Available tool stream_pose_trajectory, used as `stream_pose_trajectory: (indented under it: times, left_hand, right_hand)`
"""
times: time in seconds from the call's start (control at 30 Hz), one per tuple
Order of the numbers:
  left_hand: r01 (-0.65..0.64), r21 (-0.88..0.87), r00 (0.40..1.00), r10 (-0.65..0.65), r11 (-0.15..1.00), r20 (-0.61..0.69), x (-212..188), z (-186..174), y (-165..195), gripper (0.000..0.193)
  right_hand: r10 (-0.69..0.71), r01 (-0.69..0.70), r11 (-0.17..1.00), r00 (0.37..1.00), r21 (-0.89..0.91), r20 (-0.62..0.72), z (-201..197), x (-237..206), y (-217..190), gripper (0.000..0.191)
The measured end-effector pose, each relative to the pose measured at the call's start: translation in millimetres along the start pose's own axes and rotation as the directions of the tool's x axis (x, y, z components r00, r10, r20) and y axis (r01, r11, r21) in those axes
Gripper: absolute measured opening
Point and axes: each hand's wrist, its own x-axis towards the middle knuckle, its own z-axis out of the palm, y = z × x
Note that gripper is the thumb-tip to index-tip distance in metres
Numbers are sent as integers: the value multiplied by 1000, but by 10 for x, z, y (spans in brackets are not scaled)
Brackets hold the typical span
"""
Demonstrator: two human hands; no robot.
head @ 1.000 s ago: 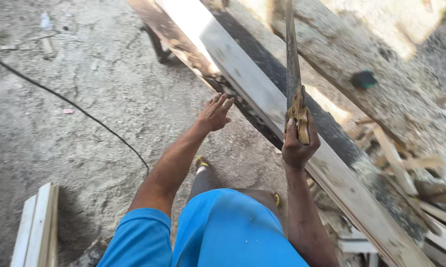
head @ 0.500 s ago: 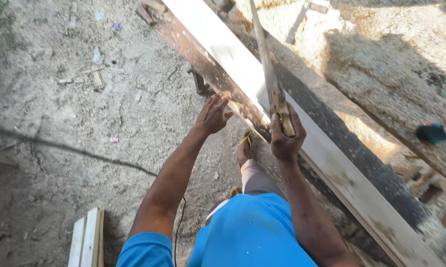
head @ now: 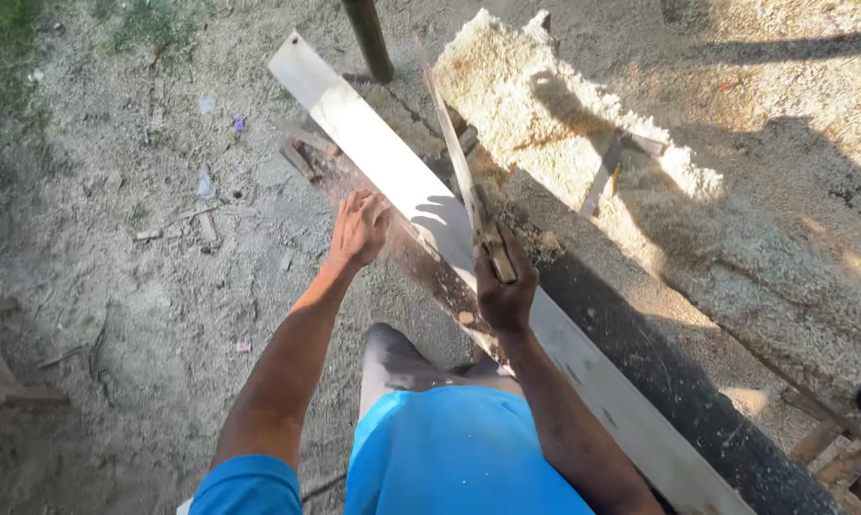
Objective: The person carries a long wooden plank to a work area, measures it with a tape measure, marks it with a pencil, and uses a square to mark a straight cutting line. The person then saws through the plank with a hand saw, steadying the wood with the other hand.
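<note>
A long pale wooden plank [head: 373,143] runs from the upper left to the lower right, resting on a dark bench edge. My left hand [head: 359,229] lies flat, fingers spread, on the plank's near edge. My right hand [head: 502,286] grips the near end of a thin wooden strip [head: 449,143] that points away over the plank. My knee in dark trousers [head: 392,358] sits just below the plank, under my blue shirt.
A big heap of sawdust [head: 583,143] lies beyond the plank on the right. A dark post [head: 368,38] stands at the plank's far end. Wood scraps [head: 1,381] lie on the sandy ground at left, with offcuts [head: 840,458] at lower right.
The view has swung forward, showing the plank's far end and the sawdust heap. Both hands keep their places on the plank and on the strip.
</note>
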Motion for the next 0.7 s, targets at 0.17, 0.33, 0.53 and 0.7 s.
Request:
stream_pose_trajectory:
  times: [0.17, 0.33, 0.53, 0.7]
  left_hand:
    - [-185, 18, 976, 185, 983, -113, 1013, -57, -719, 18]
    - [-402, -16, 915, 403, 915, 30, 2162, -6, -1566, 20]
    - [-682, -164, 668, 698, 713, 258, 2970, 208, -2089, 22]
    - [-696, -189, 587, 700, 693, 407, 3035, 234, -2144, 16]
  right_hand:
    - [-43, 45, 999, 997, 29, -60, 704, 447, 92, 46]
    - [-28, 26, 1000, 985, -12, -172, 1561, 767, 222, 50]
    - [113, -124, 992, 899, 1, -424, 2853, 988, -70, 49]
    - [248, -295, 955, 750, 25, -613, 3690, 969, -311, 49]
